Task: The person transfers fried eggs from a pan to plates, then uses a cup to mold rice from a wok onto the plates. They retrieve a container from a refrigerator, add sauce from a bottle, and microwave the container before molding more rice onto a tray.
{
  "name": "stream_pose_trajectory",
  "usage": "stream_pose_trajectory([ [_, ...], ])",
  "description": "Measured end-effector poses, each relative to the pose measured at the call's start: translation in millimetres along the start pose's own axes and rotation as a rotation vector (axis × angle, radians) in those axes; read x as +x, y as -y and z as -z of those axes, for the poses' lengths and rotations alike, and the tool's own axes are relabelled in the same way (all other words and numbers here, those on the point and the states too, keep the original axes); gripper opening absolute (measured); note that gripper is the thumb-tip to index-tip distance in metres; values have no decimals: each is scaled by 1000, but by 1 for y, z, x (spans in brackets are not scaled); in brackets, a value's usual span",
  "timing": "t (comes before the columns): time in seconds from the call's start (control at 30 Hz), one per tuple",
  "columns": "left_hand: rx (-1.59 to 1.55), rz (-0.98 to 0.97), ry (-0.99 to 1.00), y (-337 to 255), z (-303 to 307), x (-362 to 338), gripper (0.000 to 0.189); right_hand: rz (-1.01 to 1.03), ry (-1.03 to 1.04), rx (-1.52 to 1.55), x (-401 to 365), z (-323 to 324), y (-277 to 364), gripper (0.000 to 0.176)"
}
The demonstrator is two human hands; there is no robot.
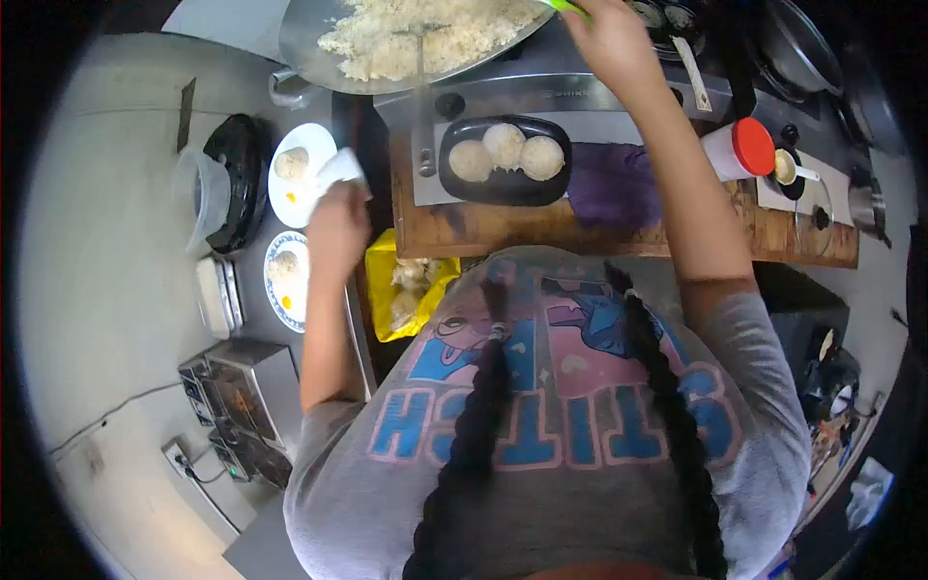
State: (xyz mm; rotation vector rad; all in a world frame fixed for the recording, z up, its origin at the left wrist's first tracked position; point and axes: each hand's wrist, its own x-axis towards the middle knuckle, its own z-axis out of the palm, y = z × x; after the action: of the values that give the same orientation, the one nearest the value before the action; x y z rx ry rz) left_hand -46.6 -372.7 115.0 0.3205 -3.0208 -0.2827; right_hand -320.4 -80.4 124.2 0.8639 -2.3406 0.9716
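Note:
My left hand (338,232) is closed on a white cloth or paper (341,172), over the right edge of a white oval plate (314,137) that bears a rice mound and a yellow dab. Below it lies a blue-rimmed plate (274,253) with similar food. My right hand (609,37), at the top, grips a bright green handle (567,8) beside a large pan (296,39) of rice (425,39). Between my arms, a black tray (506,186) holds three rice balls (504,146). A metal utensil (422,116) leans from the pan.
A purple cloth (614,184) lies right of the tray on the wooden counter (464,230). Farther right stands a red-lidded container (753,147). A yellow bag (382,290) hangs below the counter, and a clear tub (201,198) stands at the left.

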Motion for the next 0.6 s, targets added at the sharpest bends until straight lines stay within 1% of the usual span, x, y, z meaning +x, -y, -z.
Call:
stream_pose_trajectory([
  [0.03, 6, -4, -50, -1, 35, 2, 12, -59, 55, 27, 16, -6, 16, 26],
  [0.07, -32, 10, -69, 1, 62, 6, 13, -66, 43, 12, 24, -15, 21, 26],
  [0.1, -71, 24, -88, 4, 84, 13, 14, -49, 84, -17, 31, -25, 24, 26],
  [0.13, -90, -33, -102, 8, 101, 23, 15, -35, 125, -47, 33, -33, 27, 25],
  [0.17, -112, -89, -114, 13, 115, 33, 16, -43, 117, -64, 24, -39, 25, 25],
  [0.2, -73, -155, -196, 15, 122, 45, 17, -84, -80, -1, 6, -44, 16, 23],
  [0.23, -103, -211, -234, 22, 124, 63, 19, -119, -274, 61, -18, -50, 5, 22],
  [0.27, -102, -231, -235, 21, 128, 81, 21, -366, -211, 20, -53, -54, -4, 24],
  [0.3, -160, -202, -218, 19, 125, 99, 22, -615, -152, -21, -99, -58, -10, 26],
  [0.33, -139, -207, -231, 21, 116, 120, 23, -792, 9, -85, -148, -65, -14, 35],
  [0.37, -133, -306, -300, 24, 103, 139, 22, -865, 182, -186, -210, -84, -38, 43],
  [0.43, -83, -326, -162, 24, 84, 173, 21, -1049, 411, -124, -266, -94, -12, 48],
  [0.47, -98, -363, -156, 26, 75, 180, 21, -1137, 516, -99, -284, -105, -7, 49],
  [0.53, -107, -490, -214, 35, 53, 197, 20, -1337, 327, 113, -323, -145, -5, 52],
  [0.57, -123, -528, -205, 36, 45, 202, 20, -1465, 185, 402, -330, -158, 0, 52],
  [0.6, -160, -529, -252, 38, 41, 203, 24, -1558, 24, 702, -331, -172, 5, 56],
])
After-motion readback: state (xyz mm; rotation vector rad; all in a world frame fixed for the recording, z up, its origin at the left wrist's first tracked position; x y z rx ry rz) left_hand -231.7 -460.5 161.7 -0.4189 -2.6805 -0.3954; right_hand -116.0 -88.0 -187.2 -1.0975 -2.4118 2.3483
